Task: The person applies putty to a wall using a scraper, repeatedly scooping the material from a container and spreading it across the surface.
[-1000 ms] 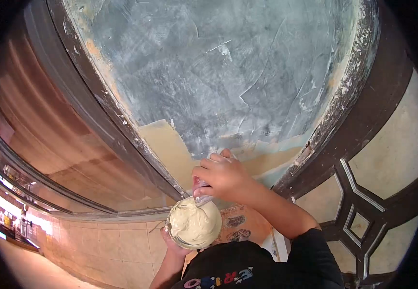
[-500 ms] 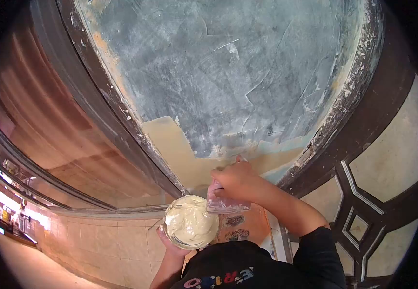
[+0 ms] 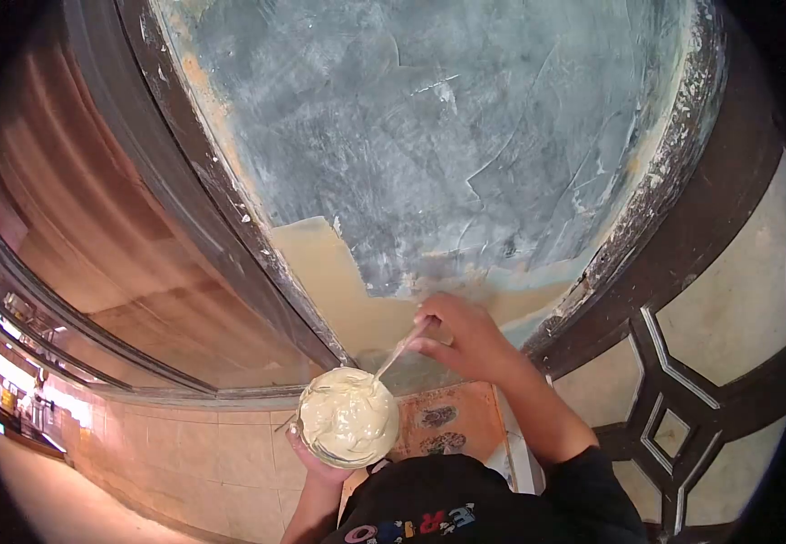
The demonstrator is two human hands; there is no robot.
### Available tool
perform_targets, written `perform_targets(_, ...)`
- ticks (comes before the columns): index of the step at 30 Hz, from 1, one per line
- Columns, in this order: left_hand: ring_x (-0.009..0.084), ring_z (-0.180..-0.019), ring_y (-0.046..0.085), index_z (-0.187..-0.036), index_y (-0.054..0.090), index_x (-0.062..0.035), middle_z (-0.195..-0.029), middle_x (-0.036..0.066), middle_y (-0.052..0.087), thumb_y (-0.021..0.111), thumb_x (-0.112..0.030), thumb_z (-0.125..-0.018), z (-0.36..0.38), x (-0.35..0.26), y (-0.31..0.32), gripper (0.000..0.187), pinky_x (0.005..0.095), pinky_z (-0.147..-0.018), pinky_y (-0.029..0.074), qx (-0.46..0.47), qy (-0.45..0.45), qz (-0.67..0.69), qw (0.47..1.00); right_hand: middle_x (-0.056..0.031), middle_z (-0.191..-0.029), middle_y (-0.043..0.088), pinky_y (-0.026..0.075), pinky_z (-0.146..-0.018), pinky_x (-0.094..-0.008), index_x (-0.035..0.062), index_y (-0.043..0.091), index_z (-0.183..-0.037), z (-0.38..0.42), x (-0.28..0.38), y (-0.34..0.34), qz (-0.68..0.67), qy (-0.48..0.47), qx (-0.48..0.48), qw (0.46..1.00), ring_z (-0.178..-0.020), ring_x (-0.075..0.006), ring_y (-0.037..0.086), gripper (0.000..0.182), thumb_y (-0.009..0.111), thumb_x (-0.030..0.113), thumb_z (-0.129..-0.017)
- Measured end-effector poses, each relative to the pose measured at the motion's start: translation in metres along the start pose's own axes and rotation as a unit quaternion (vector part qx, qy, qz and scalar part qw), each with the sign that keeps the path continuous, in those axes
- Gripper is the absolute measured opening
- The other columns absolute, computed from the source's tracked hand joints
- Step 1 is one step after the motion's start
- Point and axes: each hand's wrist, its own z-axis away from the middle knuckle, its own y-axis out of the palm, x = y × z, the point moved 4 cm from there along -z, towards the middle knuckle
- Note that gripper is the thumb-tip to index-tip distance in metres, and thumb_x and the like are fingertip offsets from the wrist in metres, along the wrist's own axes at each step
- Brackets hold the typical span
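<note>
My left hand [image 3: 322, 464] holds a round container [image 3: 310, 442] from below and its left side. Thick cream-coloured paste [image 3: 349, 415] fills it to the top. Pinched in my right hand [image 3: 461, 337] is the handle of a putty tool [image 3: 400, 350], tilted down to the left, its lower end at the paste's upper right edge. Beyond my hands stands a wall panel [image 3: 393, 154] with a grey, patchy surface and a smooth beige area [image 3: 320, 272] along its lower left and bottom.
Dark, paint-flecked frames [image 3: 221, 186] border the panel. At the left is a glass pane with brown curtain [image 3: 94, 218]. A dark door with pale inset panels [image 3: 728, 281] stands at the right. An orange board [image 3: 452, 422] with dark marks lies below, beside floor tiles [image 3: 203, 453].
My right hand has turned the tool from flat beside the container to a steep tilt with its end in the paste. The container has shifted slightly left.
</note>
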Motion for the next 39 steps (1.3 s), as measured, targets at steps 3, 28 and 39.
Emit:
perform_targets(3,0.0352,-0.127,0.035,-0.14,0.03,-0.0164,-0.143,0.012,0.03,0.041,-0.071,-0.075,0.004,-0.005,-0.005,0.086,0.0541,-0.101,0.033,-0.025,0.007,-0.003,1.0,-0.0059,-0.082,0.056,0.046,-0.063,-0.0296,0.0073,0.05,-0.103,0.059,-0.078,0.069,-0.226,0.2,-0.119,0.946,-0.07,-0.0166,0.055,0.024,0.06,0.022,-0.087)
perform_targets(28,0.0315,-0.126,0.037,-0.138,0.031,-0.012,-0.139,0.012,0.035,0.017,-0.064,-0.087,0.018,-0.019,-0.011,0.074,0.0491,-0.103,0.032,-0.073,0.058,-0.191,0.977,-0.0091,-0.092,0.054,0.054,-0.052,-0.0309,0.0041,0.047,-0.104,0.148,-0.185,0.282,-0.603,0.526,-0.247,0.546,-0.064,-0.0213,0.063,0.031,0.048,0.033,-0.094)
perform_targets(39,0.0338,-0.125,0.038,-0.139,0.03,-0.0139,-0.142,0.012,0.032,0.032,-0.071,-0.078,0.02,-0.015,-0.03,0.083,0.0519,-0.101,0.034,-0.116,0.006,-0.138,0.984,-0.0077,-0.084,0.053,0.053,-0.054,-0.0272,0.0043,0.042,-0.104,0.159,-0.178,0.276,-0.605,0.488,-0.238,0.583,-0.062,-0.0161,0.059,0.028,0.053,0.028,-0.092)
